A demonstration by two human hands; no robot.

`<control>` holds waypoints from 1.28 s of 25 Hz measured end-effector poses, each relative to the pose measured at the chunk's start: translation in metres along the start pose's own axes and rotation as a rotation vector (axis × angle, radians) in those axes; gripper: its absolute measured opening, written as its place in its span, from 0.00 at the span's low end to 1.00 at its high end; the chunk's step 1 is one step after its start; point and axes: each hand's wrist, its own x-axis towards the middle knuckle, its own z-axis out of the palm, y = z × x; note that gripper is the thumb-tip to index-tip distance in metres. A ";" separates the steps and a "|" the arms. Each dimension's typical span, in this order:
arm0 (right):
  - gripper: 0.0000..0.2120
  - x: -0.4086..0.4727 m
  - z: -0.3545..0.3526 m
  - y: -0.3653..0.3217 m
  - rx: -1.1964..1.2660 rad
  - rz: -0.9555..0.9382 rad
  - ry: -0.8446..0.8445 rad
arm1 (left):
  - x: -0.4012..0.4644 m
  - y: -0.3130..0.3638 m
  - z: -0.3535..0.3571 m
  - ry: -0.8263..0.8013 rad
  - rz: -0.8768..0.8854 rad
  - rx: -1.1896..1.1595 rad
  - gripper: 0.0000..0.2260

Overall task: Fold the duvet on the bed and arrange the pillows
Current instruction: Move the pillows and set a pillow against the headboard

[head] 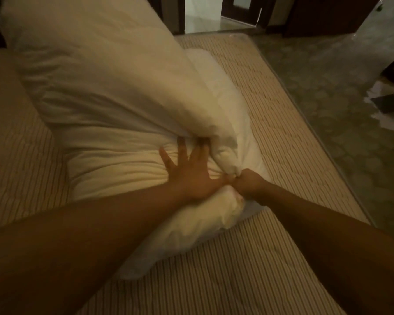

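The white duvet (pixel 105 105) lies bunched on the striped mattress (pixel 271 114), its long axis running up-left from both hands (the near corner nearest the right), left hand (pixel 191 173) flat and open on it, right hand (pixel 248 181) fisted around that corner.

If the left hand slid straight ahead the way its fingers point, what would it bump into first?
Probably the raised white fold of the duvet right at the fingertips of the left hand, which lies flat and open on it; depth is hard to judge.

Both bare arms reach forward: left hand (pixel 192 172) flat with fingers spread, right hand (pixel 248 181) fisted, touching.
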 end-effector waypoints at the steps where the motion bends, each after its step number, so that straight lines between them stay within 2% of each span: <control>1: 0.26 -0.026 0.000 -0.019 0.092 0.003 -0.014 | -0.003 -0.008 -0.013 -0.024 -0.038 -0.115 0.51; 4: 0.17 -0.110 0.025 -0.079 0.413 0.018 -0.108 | -0.028 -0.029 -0.054 -0.014 -0.079 -0.266 0.53; 6: 0.19 -0.147 0.069 -0.109 0.687 0.020 -0.158 | -0.062 -0.054 -0.079 -0.001 -0.054 -0.229 0.54; 7: 0.20 -0.163 0.095 -0.125 0.821 0.011 -0.173 | -0.082 -0.072 -0.092 -0.014 -0.031 -0.227 0.52; 9: 0.18 -0.195 0.151 -0.152 1.040 0.005 -0.243 | -0.123 -0.112 -0.118 -0.030 -0.002 -0.331 0.40; 10: 0.17 -0.209 0.184 -0.162 1.093 0.004 -0.299 | -0.141 -0.130 -0.128 -0.029 -0.022 -0.400 0.35; 11: 0.17 -0.229 0.211 -0.178 1.095 0.015 -0.384 | -0.160 -0.147 -0.135 -0.026 -0.061 -0.442 0.34; 14: 0.25 -0.250 0.264 -0.186 0.899 0.097 -0.674 | -0.204 -0.176 -0.120 -0.147 -0.161 -0.392 0.33; 16: 0.29 -0.239 0.249 -0.172 0.529 0.228 -0.874 | -0.236 -0.187 -0.082 -0.295 -0.097 -0.183 0.36; 17: 0.27 -0.230 0.233 -0.162 0.340 0.234 -1.032 | -0.250 -0.189 -0.065 -0.311 -0.043 -0.137 0.38; 18: 0.23 -0.214 0.213 -0.149 0.172 0.292 -1.098 | -0.261 -0.190 -0.051 -0.281 -0.011 -0.128 0.39; 19: 0.19 -0.197 0.186 -0.139 0.029 0.256 -1.118 | -0.268 -0.189 -0.042 -0.234 -0.009 -0.131 0.39; 20: 0.15 -0.176 0.160 -0.131 -0.078 0.319 -0.992 | -0.272 -0.187 -0.034 -0.191 -0.014 -0.137 0.39; 22: 0.15 -0.155 0.104 -0.132 -0.283 0.079 -0.574 | -0.275 -0.178 -0.022 -0.128 -0.040 -0.129 0.40; 24: 0.18 -0.144 0.070 -0.154 -0.641 -0.279 -0.032 | -0.278 -0.167 -0.011 -0.128 -0.096 -0.120 0.42; 25: 0.18 -0.138 0.061 -0.166 -0.664 -0.503 0.204 | -0.279 -0.161 -0.006 -0.137 -0.138 -0.113 0.43; 26: 0.21 -0.139 0.053 -0.183 -0.696 -0.715 0.368 | -0.281 -0.151 -0.001 -0.146 -0.188 -0.101 0.43; 27: 0.26 -0.139 0.047 -0.200 -0.766 -0.889 0.455 | -0.283 -0.142 0.003 -0.158 -0.232 -0.091 0.43; 29: 0.38 -0.137 0.037 -0.238 -1.091 -1.128 0.615 | -0.283 -0.121 0.011 -0.164 -0.303 -0.083 0.43; 31: 0.45 -0.130 0.033 -0.269 -1.390 -1.308 0.673 | -0.287 -0.102 0.018 -0.165 -0.365 -0.070 0.41; 32: 0.46 -0.121 0.035 -0.279 -1.550 -1.338 0.657 | -0.290 -0.095 0.020 -0.163 -0.385 -0.062 0.39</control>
